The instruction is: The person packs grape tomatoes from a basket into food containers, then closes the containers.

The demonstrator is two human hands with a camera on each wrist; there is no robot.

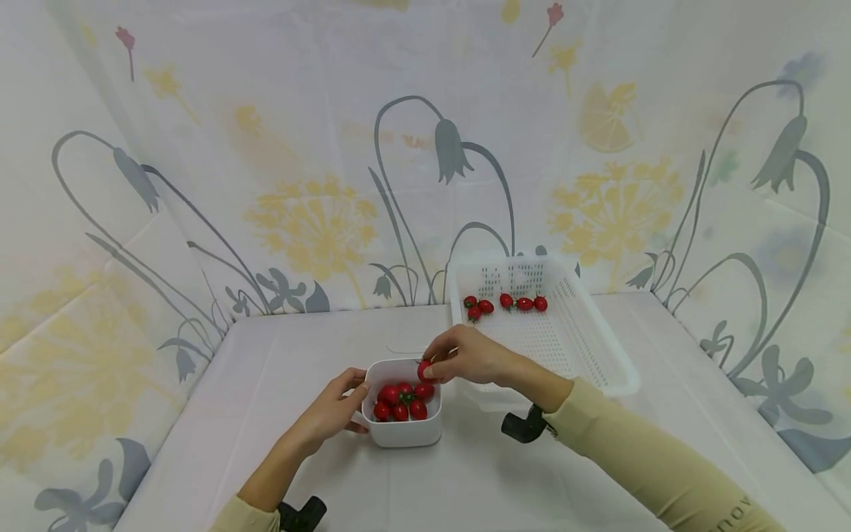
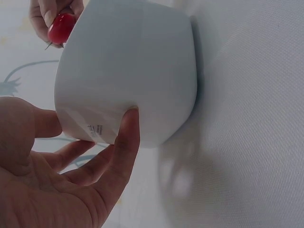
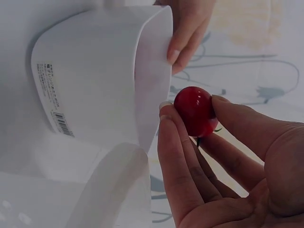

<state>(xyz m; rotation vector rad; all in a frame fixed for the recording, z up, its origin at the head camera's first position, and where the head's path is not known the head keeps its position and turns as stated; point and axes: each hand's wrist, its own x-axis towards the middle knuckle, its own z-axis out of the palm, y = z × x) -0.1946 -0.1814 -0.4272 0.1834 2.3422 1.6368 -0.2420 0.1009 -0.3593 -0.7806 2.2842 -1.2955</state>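
Observation:
A small white container (image 1: pixel 405 437) with rounded corners holds several red cherry tomatoes (image 1: pixel 400 411). My left hand (image 1: pixel 332 410) holds its left side, the thumb near the rim and the fingers against the outer wall, as the left wrist view (image 2: pixel 80 175) also shows. Above the far right corner of the container, my right hand (image 1: pixel 465 355) pinches a single cherry tomato (image 3: pixel 194 111) between thumb and fingertips. A green stem shows under this tomato in the right wrist view.
A white perforated basket (image 1: pixel 608 362) stands at the right, just behind the container. Several more cherry tomatoes (image 1: pixel 524 304) lie toward its far side. White cloth covers the table (image 1: pixel 518 480), and a flower-patterned curtain (image 1: pixel 319 148) hangs behind.

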